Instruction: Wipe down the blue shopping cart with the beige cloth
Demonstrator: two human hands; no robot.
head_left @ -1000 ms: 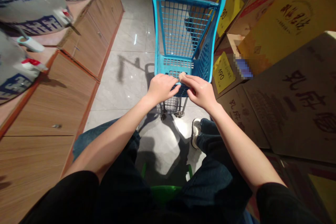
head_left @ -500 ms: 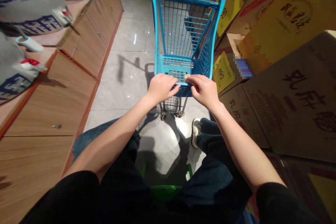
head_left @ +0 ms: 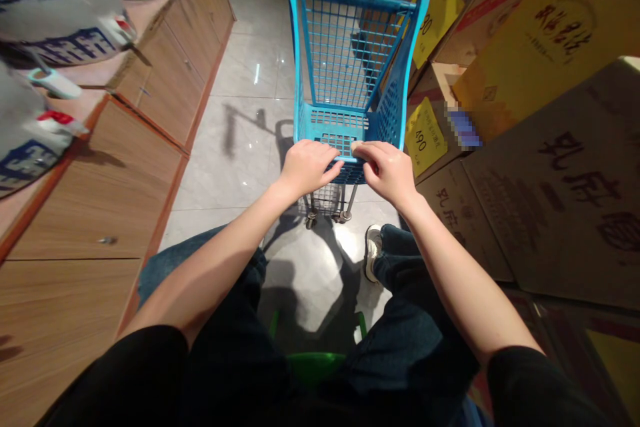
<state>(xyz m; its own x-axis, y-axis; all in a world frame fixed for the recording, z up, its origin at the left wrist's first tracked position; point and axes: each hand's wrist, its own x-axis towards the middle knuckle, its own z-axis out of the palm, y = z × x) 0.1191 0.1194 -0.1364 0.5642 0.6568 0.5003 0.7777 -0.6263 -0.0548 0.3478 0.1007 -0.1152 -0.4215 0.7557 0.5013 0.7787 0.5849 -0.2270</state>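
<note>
A small blue plastic shopping cart (head_left: 350,60) stands on the tiled floor right in front of my knees, its handle at the far top. My left hand (head_left: 306,167) curls over the near rim of the cart's basket. Beside it, my right hand (head_left: 387,170) grips the same rim with bent fingers. The two hands almost touch at the middle of the rim. The cart's small wheels (head_left: 327,215) show just under my hands. I sit on a green stool (head_left: 314,360).
Wooden cabinets (head_left: 125,167) run along the left, with blue-and-white ceramic jars (head_left: 55,7) on top. Stacked cardboard boxes (head_left: 550,173) with yellow price tags (head_left: 424,137) crowd the right. A grey tiled aisle (head_left: 245,120) stretches ahead between them.
My right hand's fingers, raised and pinching above the rim a second ago, have come down and closed on the cart's rim. The left hand and the cart hold still.
</note>
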